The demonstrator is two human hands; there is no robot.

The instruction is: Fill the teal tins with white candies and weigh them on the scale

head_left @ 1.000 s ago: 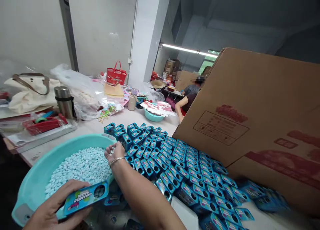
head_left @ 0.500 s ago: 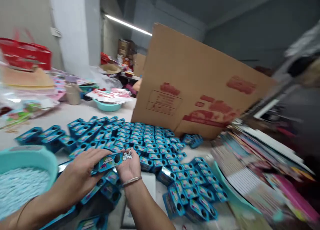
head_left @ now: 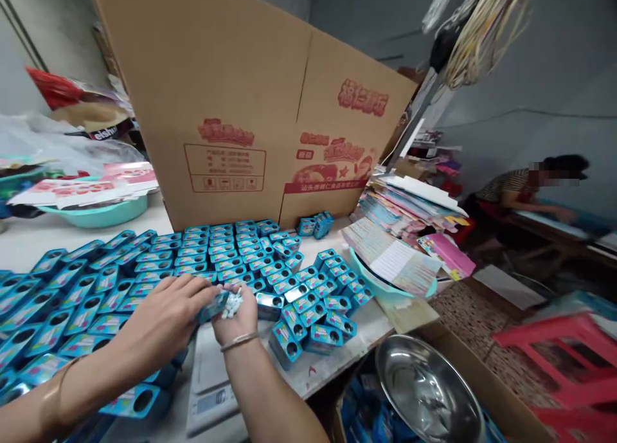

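Observation:
My left hand (head_left: 164,314) grips a small blue candy box (head_left: 213,306) and tilts it toward my right hand (head_left: 237,317). The right hand is cupped palm up with a small heap of white candy pellets (head_left: 232,303) in it, touching the box's end. Both hands hover above a white digital scale (head_left: 212,385) at the table's front edge. Several rows of the same blue boxes (head_left: 231,256) stand on the white table (head_left: 24,240) around and behind the hands.
A big brown carton (head_left: 231,102) stands behind the boxes. A teal basin (head_left: 101,213) holding printed cards sits at left, stacks of printed sheets (head_left: 400,237) at right. A steel bowl (head_left: 424,391) lies below the table edge, red stools (head_left: 569,346) beside it. Another person (head_left: 520,186) sits far right.
The view has swung right, away from the teal basin of pellets. My right hand left the basin with pellets and met the box in my left hand over the scale.

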